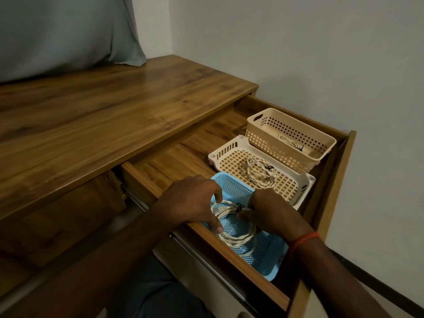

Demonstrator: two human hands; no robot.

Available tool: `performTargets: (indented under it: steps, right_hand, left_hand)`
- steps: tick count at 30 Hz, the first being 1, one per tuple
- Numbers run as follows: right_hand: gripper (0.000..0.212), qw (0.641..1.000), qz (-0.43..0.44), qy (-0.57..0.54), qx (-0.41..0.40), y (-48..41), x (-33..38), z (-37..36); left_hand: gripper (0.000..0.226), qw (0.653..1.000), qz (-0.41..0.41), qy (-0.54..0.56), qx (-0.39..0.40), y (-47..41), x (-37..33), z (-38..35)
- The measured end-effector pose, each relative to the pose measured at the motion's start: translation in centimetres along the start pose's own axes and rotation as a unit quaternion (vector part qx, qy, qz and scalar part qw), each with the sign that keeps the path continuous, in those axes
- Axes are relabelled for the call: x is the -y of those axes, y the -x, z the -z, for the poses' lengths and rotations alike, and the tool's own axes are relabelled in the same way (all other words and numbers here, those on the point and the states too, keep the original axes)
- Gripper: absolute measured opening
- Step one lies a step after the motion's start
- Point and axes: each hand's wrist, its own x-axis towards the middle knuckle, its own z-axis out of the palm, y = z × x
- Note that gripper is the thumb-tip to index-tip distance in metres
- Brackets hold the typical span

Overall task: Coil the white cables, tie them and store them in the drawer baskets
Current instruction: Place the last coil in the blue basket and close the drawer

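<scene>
The left hand (195,203) and right hand (269,213) are pinching the white cable (231,238), lying between them inside the blue basket (232,181).

Dim, soft indoor light; wide-angle bending and blur at edges.

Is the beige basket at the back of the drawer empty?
No, a coiled white cable with a dark tie lies inside the beige basket.
</scene>
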Motion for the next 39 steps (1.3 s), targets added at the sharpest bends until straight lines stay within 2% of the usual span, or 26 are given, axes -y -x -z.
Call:
performTargets:
  steps: [5, 7, 15, 20, 25, 27, 29, 33, 39]
  right_hand:
    - [0.044, 0.984, 0.017, 0.089, -0.152, 0.8, 0.2, -0.2]
    - [0.04, 0.975, 0.022, 0.089, -0.202, 1.1, 0.4, 0.0]
    - [0.035, 0.957, -0.001, 0.046, -0.286, 2.8, -0.4, 2.1]
    - [0.045, 0.953, -0.052, 0.049, -0.295, 4.4, -1.9, 3.6]
    - [0.061, 0.95, -0.144, 0.015, -0.276, 5.3, -4.7, 4.2]
    - [0.052, 0.949, -0.187, 0.005, -0.254, 5.5, -6.0, 4.2]
    - [0.034, 0.943, -0.225, -0.009, -0.246, 5.6, -6.9, 4.2]
    - [0.01, 0.931, -0.222, 0.008, -0.289, 5.6, -8.1, 4.4]
    - [0.008, 0.914, -0.243, -0.056, -0.321, 5.3, -9.5, 4.0]
  left_hand:
    - [0.078, 0.998, -0.005, 0.039, -0.04, 0.2, 0.4, 0.0]
    - [0.076, 0.997, -0.016, 0.047, -0.061, 0.3, 0.3, 0.0]
    - [0.057, 0.982, -0.073, 0.082, -0.152, 0.6, 0.1, 0.1]
    - [0.051, 0.978, -0.113, 0.085, -0.156, 0.7, -0.8, 0.0]
    - [0.051, 0.974, -0.153, 0.097, -0.134, 0.7, -2.6, -0.2]
    - [0.05, 0.973, -0.166, 0.094, -0.126, 0.6, -3.3, -0.4]
    - [0.051, 0.973, -0.174, 0.091, -0.119, 0.5, -3.9, -0.7]
    - [0.052, 0.97, -0.188, 0.095, -0.119, 0.2, -4.6, -1.2]
    - [0.067, 0.972, -0.183, 0.12, -0.089, 0.2, -5.6, -2.1]
